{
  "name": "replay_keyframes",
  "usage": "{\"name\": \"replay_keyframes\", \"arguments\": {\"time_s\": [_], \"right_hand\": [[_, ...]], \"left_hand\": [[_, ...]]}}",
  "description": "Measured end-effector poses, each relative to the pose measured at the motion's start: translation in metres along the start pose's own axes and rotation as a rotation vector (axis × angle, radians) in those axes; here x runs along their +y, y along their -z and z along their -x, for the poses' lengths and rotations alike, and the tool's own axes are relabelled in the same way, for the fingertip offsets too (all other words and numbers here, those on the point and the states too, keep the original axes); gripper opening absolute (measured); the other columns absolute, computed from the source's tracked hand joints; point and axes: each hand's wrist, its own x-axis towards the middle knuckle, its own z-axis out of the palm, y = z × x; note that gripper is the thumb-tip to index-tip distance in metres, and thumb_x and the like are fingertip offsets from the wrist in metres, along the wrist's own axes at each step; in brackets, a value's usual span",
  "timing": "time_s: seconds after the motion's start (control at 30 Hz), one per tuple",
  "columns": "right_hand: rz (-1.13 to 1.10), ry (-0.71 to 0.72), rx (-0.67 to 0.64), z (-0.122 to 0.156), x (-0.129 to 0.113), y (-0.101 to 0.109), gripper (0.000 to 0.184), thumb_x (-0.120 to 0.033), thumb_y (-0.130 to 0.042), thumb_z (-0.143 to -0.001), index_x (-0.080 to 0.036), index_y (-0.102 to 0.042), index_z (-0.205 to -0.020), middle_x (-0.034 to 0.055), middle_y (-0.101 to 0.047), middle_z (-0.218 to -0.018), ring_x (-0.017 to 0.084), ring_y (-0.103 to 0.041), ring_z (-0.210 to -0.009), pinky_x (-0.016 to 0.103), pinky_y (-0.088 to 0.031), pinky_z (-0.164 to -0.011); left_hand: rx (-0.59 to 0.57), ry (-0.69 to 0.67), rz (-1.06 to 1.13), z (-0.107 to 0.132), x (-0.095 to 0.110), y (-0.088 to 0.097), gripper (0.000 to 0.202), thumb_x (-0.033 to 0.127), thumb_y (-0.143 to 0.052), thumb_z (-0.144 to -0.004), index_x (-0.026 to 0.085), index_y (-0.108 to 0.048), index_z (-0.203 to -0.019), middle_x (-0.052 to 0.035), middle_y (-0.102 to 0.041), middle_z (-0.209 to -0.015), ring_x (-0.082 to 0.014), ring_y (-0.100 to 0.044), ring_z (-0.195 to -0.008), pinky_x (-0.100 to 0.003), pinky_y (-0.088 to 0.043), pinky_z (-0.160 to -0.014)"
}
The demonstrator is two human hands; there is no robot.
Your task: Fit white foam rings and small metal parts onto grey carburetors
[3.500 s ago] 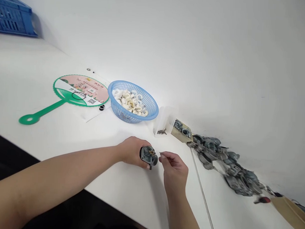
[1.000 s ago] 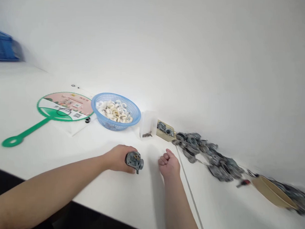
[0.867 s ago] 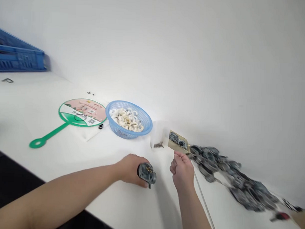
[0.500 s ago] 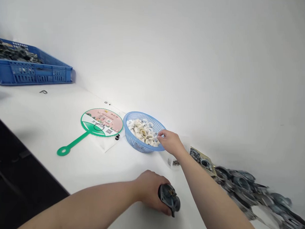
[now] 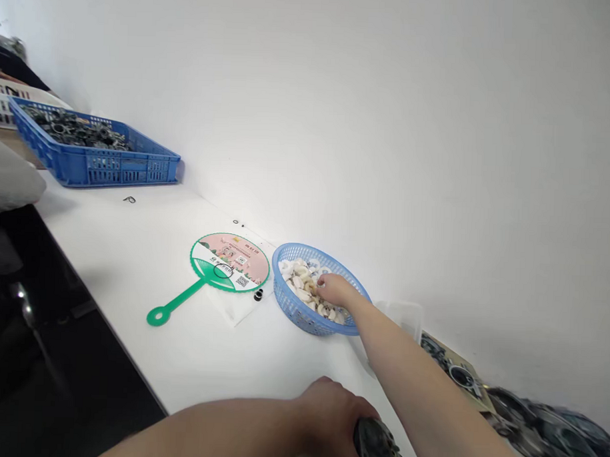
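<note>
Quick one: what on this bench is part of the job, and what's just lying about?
In use: left hand gripping a carburettor; right hand in the blue plastic basket, among white rings.

Lying about, untouched: green hand fan; small black ring; clear plastic tub; blue crate of metal parts.

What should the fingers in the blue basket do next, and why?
Probably pinch one white ring and lift it out, I think. The right hand is down on the pile of white rings in the blue basket, and the left hand is holding a metal carburetor.
</note>
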Motion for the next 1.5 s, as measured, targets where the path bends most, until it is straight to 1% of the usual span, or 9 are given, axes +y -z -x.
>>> {"name": "replay_keyframes", "arguments": {"time_s": [0.2, 0.47, 0.63, 0.8, 0.9, 1.03, 1.3, 1.37, 1.5], "right_hand": [[0.057, 0.026, -0.078, -0.010, -0.009, 0.000, 0.028, -0.034, -0.051, -0.089, -0.017, -0.057, -0.111, 0.0070, -0.058, -0.112, 0.017, -0.059, -0.094, 0.037, -0.050, -0.081], [0.000, 0.026, 0.145, 0.002, -0.008, 0.023, 0.018, -0.029, -0.053, -0.087, -0.014, -0.064, -0.092, 0.0071, -0.064, -0.094, 0.017, -0.059, -0.088, 0.033, -0.047, -0.079], [-0.136, -0.140, 0.326, 0.077, 0.020, 0.037, 0.026, -0.030, -0.046, -0.083, -0.018, -0.066, -0.095, 0.0040, -0.064, -0.075, 0.016, -0.057, -0.071, 0.026, -0.041, -0.063], [-0.759, -0.248, 0.644, 0.198, 0.033, 0.002, 0.018, -0.030, -0.060, -0.068, -0.019, -0.067, -0.081, -0.0035, -0.048, -0.052, 0.010, -0.041, -0.048, 0.023, -0.031, -0.047], [-1.296, -0.334, 0.605, 0.255, 0.025, -0.035, 0.018, -0.028, -0.065, -0.061, -0.019, -0.063, -0.077, -0.0072, -0.040, -0.047, 0.005, -0.025, -0.038, 0.021, -0.017, -0.039], [-1.753, -0.388, 0.479, 0.288, 0.008, -0.069, 0.019, -0.024, -0.065, -0.058, -0.019, -0.061, -0.075, -0.0092, -0.036, -0.048, 0.002, -0.020, -0.036, 0.019, -0.012, -0.038], [-1.924, -0.235, 0.342, 0.276, -0.010, -0.067, 0.019, -0.027, -0.068, -0.059, -0.017, -0.060, -0.074, -0.0102, -0.033, -0.043, 0.002, -0.020, -0.035, 0.019, -0.012, -0.036], [-1.915, -0.144, 0.297, 0.273, -0.013, -0.061, 0.019, -0.027, -0.068, -0.060, -0.017, -0.060, -0.074, -0.0108, -0.031, -0.040, 0.003, -0.019, -0.034, 0.019, -0.013, -0.035], [-1.982, 0.030, 0.185, 0.273, -0.016, -0.056, 0.018, -0.031, -0.069, -0.063, -0.018, -0.058, -0.068, -0.0106, -0.030, -0.039, 0.003, -0.018, -0.034, 0.018, -0.012, -0.035]], "left_hand": [[-0.027, -0.002, 0.023, 0.003, 0.004, 0.005, 0.049, 0.064, -0.069, -0.052, 0.028, -0.062, -0.084, 0.0032, -0.069, -0.085, -0.0236, -0.066, -0.089, -0.035, -0.045, -0.088], [-0.014, -0.028, 0.009, 0.001, -0.005, 0.003, 0.050, 0.065, -0.068, -0.053, 0.028, -0.062, -0.086, 0.0025, -0.070, -0.086, -0.0245, -0.066, -0.088, -0.035, -0.046, -0.085], [0.013, -0.034, -0.034, 0.010, -0.005, -0.001, 0.055, 0.064, -0.069, -0.052, 0.026, -0.063, -0.091, -0.0016, -0.070, -0.094, -0.0275, -0.065, -0.090, -0.036, -0.048, -0.080], [0.056, -0.027, 0.007, 0.018, -0.007, -0.005, 0.080, 0.064, -0.071, -0.050, 0.022, -0.056, -0.116, -0.0083, -0.064, -0.112, -0.0323, -0.058, -0.104, -0.043, -0.043, -0.092], [0.071, 0.017, 0.077, 0.022, -0.011, -0.008, 0.095, 0.062, -0.071, -0.052, 0.016, -0.045, -0.130, -0.0136, -0.055, -0.127, -0.0332, -0.051, -0.114, -0.045, -0.039, -0.098], [0.116, 0.023, 0.168, 0.024, -0.017, -0.010, 0.091, 0.063, -0.063, -0.063, 0.013, -0.038, -0.135, -0.0157, -0.055, -0.123, -0.0314, -0.054, -0.108, -0.046, -0.042, -0.093], [0.581, -0.212, 0.268, 0.030, 0.003, 0.002, 0.059, 0.051, -0.050, -0.082, 0.014, -0.046, -0.128, -0.0152, -0.058, -0.114, -0.0271, -0.053, -0.107, -0.047, -0.037, -0.097], [0.558, -0.324, 0.289, 0.032, 0.018, 0.009, 0.049, 0.043, -0.054, -0.083, 0.019, -0.050, -0.126, -0.0128, -0.058, -0.115, -0.0251, -0.054, -0.105, -0.046, -0.039, -0.095], [0.333, -0.544, 0.282, 0.035, 0.047, 0.024, 0.042, 0.026, -0.061, -0.077, 0.023, -0.057, -0.119, -0.0091, -0.061, -0.114, -0.0252, -0.055, -0.108, -0.044, -0.041, -0.096]]}}
